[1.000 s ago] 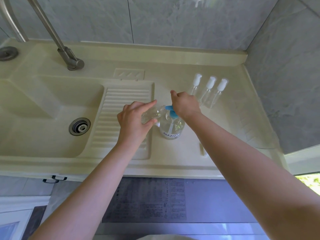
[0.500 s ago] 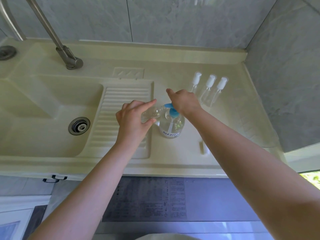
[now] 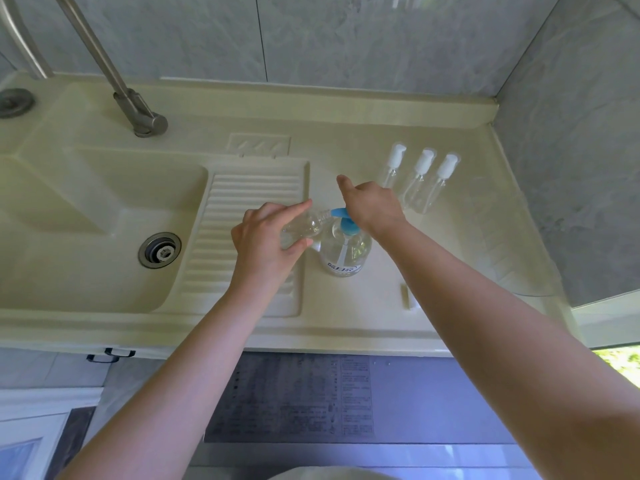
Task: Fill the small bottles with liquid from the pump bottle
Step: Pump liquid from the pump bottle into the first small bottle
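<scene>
A: Where's the small bottle [image 3: 304, 228]?

B: Uncapped, clear, tilted nearly flat, mouth right at the blue spout [image 3: 338, 212] of the pump bottle [image 3: 343, 252], which stands on the bench [image 3: 381, 320] beside the ribbed drainboard [image 3: 242, 216].

A: Hands?

B: Left hand [image 3: 266, 239] is curled round the small bottle, thumb and fingers closed on its body. Right hand [image 3: 372, 206] lies palm-down on the pump head, fingers loosely bent, index pointing out, gripping nothing.

A: Tips for the step?

B: Keep the mouth snug under the spout tip, probably press slowly so nothing squirts past, and raise the neck a bit as it fills.

A: Rest?

B: Three capped spray bottles [image 3: 419, 181] stand just behind the right hand; fill level unclear. Sink basin [image 3: 86, 216] sits well left.
</scene>
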